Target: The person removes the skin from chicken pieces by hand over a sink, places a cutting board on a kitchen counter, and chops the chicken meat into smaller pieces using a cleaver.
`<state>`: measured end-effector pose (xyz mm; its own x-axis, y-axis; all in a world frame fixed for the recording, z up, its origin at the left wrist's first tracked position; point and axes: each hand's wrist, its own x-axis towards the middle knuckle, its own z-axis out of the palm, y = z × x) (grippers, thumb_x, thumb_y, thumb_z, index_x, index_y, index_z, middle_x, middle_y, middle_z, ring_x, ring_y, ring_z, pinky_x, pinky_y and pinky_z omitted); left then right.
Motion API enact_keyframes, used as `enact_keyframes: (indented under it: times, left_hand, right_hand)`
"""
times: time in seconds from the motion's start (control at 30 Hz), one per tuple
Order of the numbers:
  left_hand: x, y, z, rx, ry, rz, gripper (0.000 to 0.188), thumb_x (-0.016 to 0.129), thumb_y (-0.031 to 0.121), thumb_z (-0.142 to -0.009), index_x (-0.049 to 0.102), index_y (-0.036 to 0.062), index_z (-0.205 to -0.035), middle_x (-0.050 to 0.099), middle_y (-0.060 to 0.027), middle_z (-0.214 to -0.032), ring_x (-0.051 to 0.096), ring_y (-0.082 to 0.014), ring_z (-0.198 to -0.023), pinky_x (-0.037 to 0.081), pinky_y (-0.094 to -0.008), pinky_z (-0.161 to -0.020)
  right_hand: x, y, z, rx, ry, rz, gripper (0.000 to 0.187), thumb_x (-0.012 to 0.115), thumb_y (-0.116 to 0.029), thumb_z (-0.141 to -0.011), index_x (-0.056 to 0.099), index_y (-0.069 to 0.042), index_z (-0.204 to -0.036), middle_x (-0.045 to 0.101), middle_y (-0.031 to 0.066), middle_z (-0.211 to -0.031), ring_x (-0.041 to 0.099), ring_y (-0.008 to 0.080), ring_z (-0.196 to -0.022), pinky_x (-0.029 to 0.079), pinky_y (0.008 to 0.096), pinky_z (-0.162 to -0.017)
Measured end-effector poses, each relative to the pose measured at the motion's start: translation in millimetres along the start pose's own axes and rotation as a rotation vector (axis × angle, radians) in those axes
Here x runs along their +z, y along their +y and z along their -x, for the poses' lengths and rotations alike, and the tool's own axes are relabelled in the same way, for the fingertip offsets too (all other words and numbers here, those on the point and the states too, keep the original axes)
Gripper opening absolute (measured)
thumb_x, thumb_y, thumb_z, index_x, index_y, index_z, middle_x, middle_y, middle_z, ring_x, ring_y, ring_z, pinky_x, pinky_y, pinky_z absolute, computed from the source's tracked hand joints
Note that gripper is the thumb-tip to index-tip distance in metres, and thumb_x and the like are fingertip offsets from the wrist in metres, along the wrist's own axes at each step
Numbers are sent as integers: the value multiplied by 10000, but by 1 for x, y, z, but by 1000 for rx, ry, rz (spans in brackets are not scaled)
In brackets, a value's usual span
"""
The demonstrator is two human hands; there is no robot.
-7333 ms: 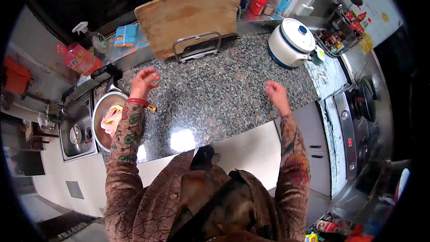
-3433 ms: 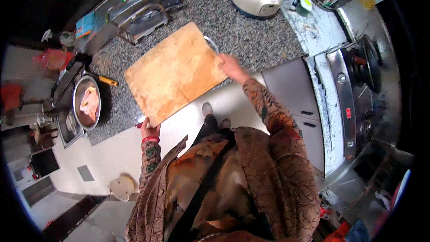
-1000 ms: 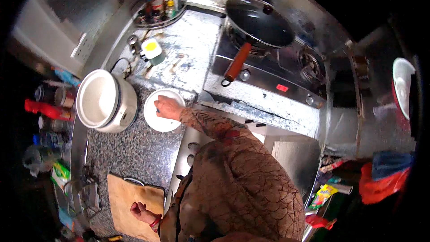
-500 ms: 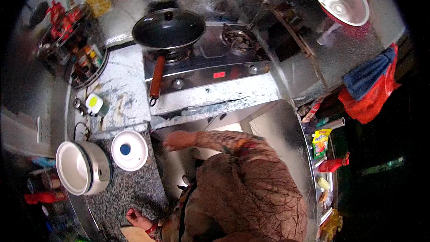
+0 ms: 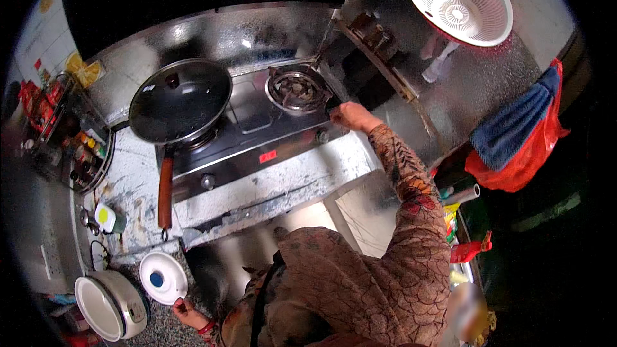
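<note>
Nearest, at lower left, my left hand (image 5: 187,313) is by the near edge of a round white lid (image 5: 171,270), its fingers bent; I cannot tell whether they touch the rim. The lid lies knob up on the speckled counter (image 5: 162,328), just right of a cream electric pot (image 5: 126,295) that stands uncovered — that much, I judge, is done. Farther off, my right hand (image 5: 353,117) is at the right end of the gas stove (image 5: 241,168), near the right burner (image 5: 297,90); its fingers are curled, and I cannot tell whether they close on anything. No pan sits on that burner, and no flame shows. At the stove's left, a lidded wok (image 5: 182,103) is not yet uncovered — and a white basket (image 5: 479,9) sits far right, out of either hand's touch.
</note>
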<state>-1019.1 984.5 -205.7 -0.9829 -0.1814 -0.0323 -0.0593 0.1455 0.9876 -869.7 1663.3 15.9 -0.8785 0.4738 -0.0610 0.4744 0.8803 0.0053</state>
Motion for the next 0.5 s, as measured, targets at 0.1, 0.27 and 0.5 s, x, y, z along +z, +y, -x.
enact_keyframes:
  times: [0.1, 0.27, 0.5]
  left_hand:
    - [36, -6, 1, -6, -37, 13, 157, 578, -21, -785, 513, 30, -918, 517, -25, -868, 472, -138, -809, 398, -259, -734]
    - [84, -6, 6, -75, -20, 4, 165, 545, -50, -768, 503, 13, -915, 513, -41, -880, 471, -152, -815, 399, -271, -767]
    - [132, 23, 37, 0, 10, -33, 191, 533, -59, -746, 482, 25, -910, 476, -32, -893, 452, -138, -806, 387, -248, -753]
  right_hand:
    - [-31, 52, -33, -8, 174, 82, 162, 597, -249, -757, 649, -114, -829, 618, 150, -751, 596, 353, -696, 485, 429, -617]
    - [-89, 117, -94, 49, 417, 225, 186, 545, -223, -788, 637, -82, -867, 615, 164, -790, 585, 353, -765, 469, 433, -652]
    - [-130, 192, -182, -6, 509, 721, 216, 462, -188, -828, 656, -114, -892, 596, 86, -959, 529, 262, -972, 392, 407, -837]
